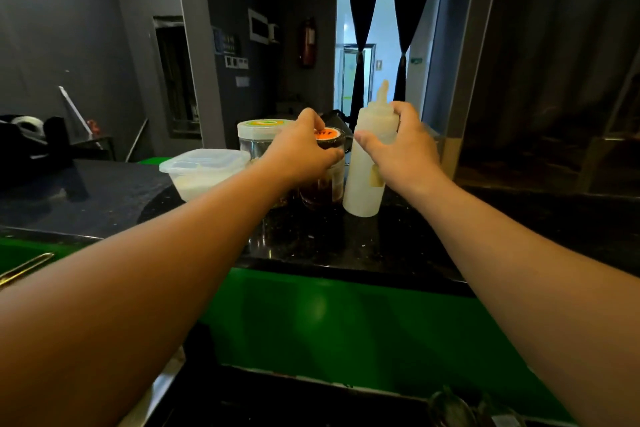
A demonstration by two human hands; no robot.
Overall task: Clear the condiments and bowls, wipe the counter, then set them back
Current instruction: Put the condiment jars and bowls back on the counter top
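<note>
On the black speckled counter (346, 239) stand a clear jar with an orange lid (325, 184) holding dark contents, a taller clear jar with a white and green lid (258, 132) behind it, a lidded square plastic tub (201, 172) of white contents at the left, and a white squeeze bottle (370, 163) with a nozzle. My left hand (301, 149) grips the orange-lid jar around its top. My right hand (401, 146) grips the squeeze bottle's upper body, thumb across its front. The bottle's base touches the counter.
The counter front below is green (346, 322). A lower dark counter (69, 198) extends to the left with dark items at its far end. Metal tongs (24, 267) show at the left edge. A curtained doorway (374, 45) lies behind the jars.
</note>
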